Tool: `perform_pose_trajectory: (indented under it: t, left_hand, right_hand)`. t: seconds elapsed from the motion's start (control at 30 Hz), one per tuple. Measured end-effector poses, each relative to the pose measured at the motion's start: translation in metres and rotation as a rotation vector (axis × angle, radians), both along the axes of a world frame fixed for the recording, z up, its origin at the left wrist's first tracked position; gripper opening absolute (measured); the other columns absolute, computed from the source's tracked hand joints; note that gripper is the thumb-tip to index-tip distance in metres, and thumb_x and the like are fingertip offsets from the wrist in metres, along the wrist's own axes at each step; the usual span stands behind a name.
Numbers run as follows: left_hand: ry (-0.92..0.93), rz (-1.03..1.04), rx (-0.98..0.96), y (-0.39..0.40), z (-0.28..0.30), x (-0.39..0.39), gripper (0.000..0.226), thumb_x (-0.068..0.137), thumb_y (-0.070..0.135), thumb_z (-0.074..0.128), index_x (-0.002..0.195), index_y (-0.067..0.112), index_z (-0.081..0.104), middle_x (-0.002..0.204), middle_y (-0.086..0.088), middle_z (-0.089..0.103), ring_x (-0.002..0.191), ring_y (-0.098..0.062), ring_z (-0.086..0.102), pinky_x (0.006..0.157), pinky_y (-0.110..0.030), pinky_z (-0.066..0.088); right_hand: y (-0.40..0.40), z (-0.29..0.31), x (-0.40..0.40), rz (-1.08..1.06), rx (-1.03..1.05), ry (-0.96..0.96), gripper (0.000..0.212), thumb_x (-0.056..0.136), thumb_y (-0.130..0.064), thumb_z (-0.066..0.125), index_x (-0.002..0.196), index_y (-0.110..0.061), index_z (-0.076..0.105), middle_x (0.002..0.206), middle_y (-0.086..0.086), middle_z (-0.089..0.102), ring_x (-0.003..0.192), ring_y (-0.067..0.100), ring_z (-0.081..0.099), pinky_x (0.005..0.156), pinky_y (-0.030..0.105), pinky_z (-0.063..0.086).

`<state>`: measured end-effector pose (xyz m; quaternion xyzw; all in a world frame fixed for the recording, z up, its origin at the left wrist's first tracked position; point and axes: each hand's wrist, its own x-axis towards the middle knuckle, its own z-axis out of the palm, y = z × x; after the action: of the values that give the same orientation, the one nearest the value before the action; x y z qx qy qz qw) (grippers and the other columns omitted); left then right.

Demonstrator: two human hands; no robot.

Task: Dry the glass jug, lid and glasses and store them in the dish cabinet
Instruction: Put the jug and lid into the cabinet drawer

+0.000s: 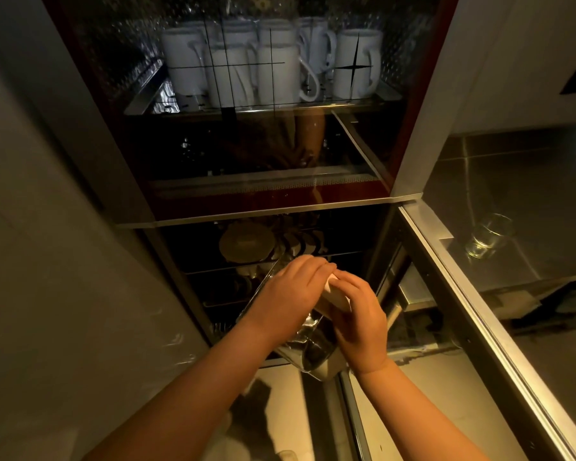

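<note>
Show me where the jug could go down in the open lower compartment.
Crowded at the back: plates fill the rear rack. The front wire rack, left of both hands holding the jug, looks bare, though dim. A glass shows at the open door.

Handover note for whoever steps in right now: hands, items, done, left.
Left hand grips the tilted glass jug in front of the open lower compartment.
Right hand grips the jug's white lid.
One glass stands apart, seen through the open door.
Done: nothing visibly stored.
Left: shelve jug, lid and glass; drying status can't be judged.
</note>
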<state>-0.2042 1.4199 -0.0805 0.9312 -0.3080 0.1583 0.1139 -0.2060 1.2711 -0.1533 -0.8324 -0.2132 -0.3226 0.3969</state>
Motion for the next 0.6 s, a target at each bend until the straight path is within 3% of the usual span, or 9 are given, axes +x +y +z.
perform_pose_trajectory:
  t: [0.13,0.2,0.43,0.6]
  left_hand:
    - [0.007,0.062,-0.052,0.005,0.005,0.004,0.063,0.061,-0.001,0.081,0.120,0.005,0.058,0.116,-0.010,0.061,0.112,-0.027,0.058,0.086,-0.034,0.051]
    - [0.004,0.069,-0.034,0.005,0.006,0.004,0.062,0.059,0.000,0.081,0.116,0.008,0.059,0.113,-0.008,0.062,0.108,-0.025,0.059,0.086,-0.033,0.050]
    - [0.008,0.068,0.013,0.003,0.000,0.002,0.061,0.064,-0.003,0.074,0.122,0.010,0.056,0.113,-0.007,0.062,0.105,-0.023,0.058,0.090,-0.033,0.047]
    - [0.151,0.111,-0.017,-0.005,-0.003,0.005,0.049,0.084,0.012,0.061,0.129,0.017,0.044,0.120,-0.001,0.055,0.107,-0.017,0.054,0.087,-0.028,0.043]
  right_hand:
    - [-0.003,0.003,-0.003,-0.003,0.039,0.088,0.053,0.080,-0.014,0.054,0.131,-0.025,0.043,0.128,-0.011,0.049,0.119,0.000,0.045,0.098,0.023,0.042]
    - [-0.002,0.001,-0.004,0.009,0.065,0.113,0.056,0.079,-0.011,0.051,0.133,-0.025,0.043,0.127,-0.016,0.047,0.119,-0.001,0.044,0.100,0.021,0.040]
    - [0.001,0.006,0.015,-0.032,0.023,0.055,0.050,0.067,-0.008,0.044,0.116,-0.020,0.051,0.109,0.000,0.059,0.107,0.011,0.050,0.097,0.016,0.029]
    - [0.005,0.009,0.024,-0.053,0.082,0.044,0.035,0.069,-0.010,0.047,0.101,-0.024,0.051,0.100,-0.012,0.052,0.098,-0.001,0.044,0.088,0.017,0.033]
